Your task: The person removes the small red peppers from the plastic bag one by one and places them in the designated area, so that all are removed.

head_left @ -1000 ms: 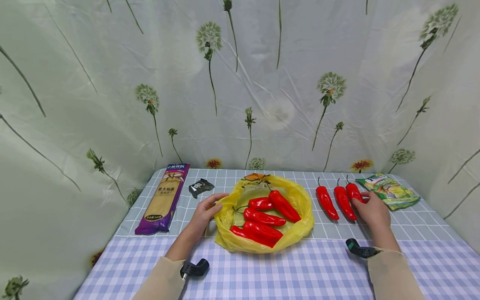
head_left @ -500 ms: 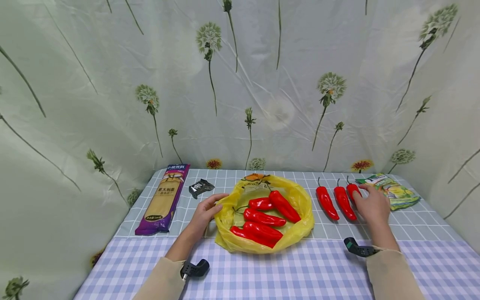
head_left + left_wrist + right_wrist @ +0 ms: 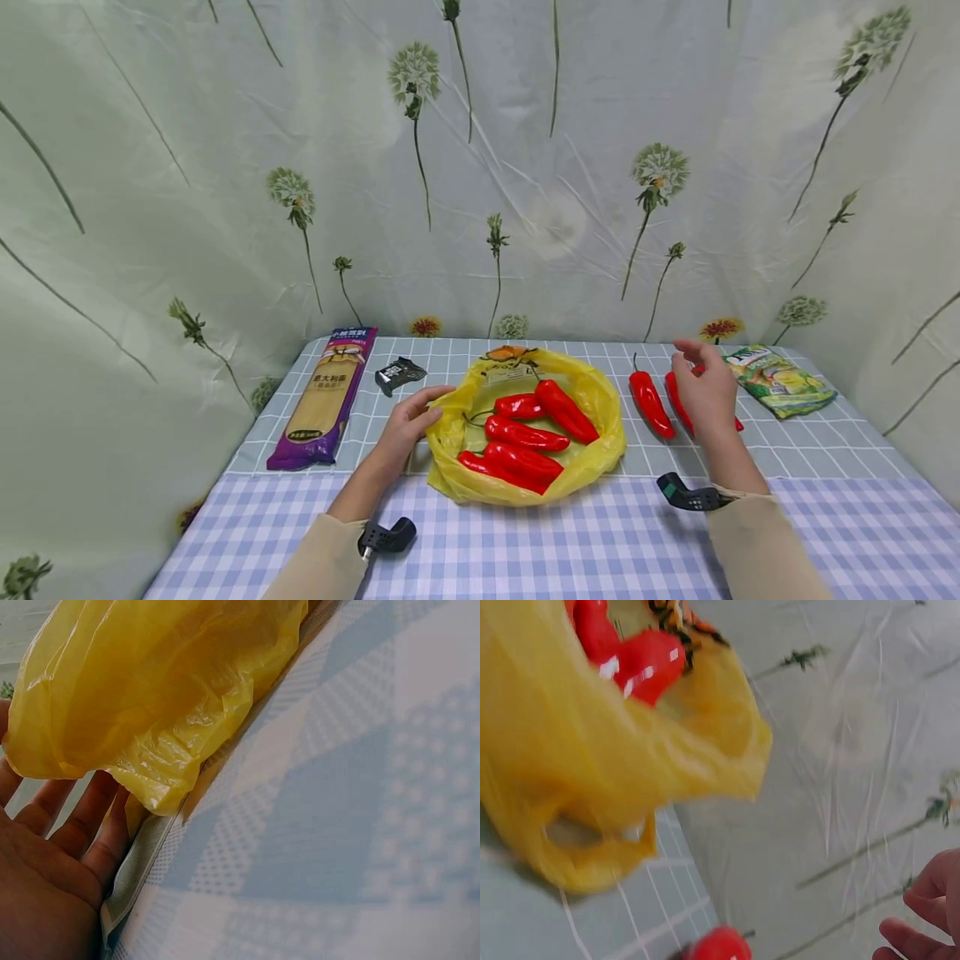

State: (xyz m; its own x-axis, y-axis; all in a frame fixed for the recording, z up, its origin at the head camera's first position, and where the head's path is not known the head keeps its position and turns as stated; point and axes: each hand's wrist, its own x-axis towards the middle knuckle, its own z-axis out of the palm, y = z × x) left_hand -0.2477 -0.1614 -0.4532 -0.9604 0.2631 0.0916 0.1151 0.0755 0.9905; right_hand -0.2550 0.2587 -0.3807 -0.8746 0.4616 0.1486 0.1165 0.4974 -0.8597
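A yellow plastic bag (image 3: 609,454) stands with its mouth wide, several glossy red peppers (image 3: 527,434) inside. Relaxed fingers of my left hand (image 3: 405,425) touch the bag's left side; the left wrist view shows them extended behind the yellow film (image 3: 150,697). My right hand (image 3: 712,396) hovers over the row of red peppers at the right, fingers loosely bent, nothing visible between them. The leftmost pepper (image 3: 651,404) of that row lies in plain sight. My hand and wrist partly cover the other two. Fingers of the right hand (image 3: 930,915) appear at the right wrist view's edge.
A pasta packet (image 3: 324,400) and a small black packet (image 3: 400,375) lie left of the bag. A green and yellow packet (image 3: 783,382) lies behind my right hand. Checked cloth (image 3: 585,542) covers the table front; a floral curtain (image 3: 480,167) hangs at the back.
My right hand has left the rightmost pepper, rising and moving left, with that pepper still on the table. The left hand stays at the bag.
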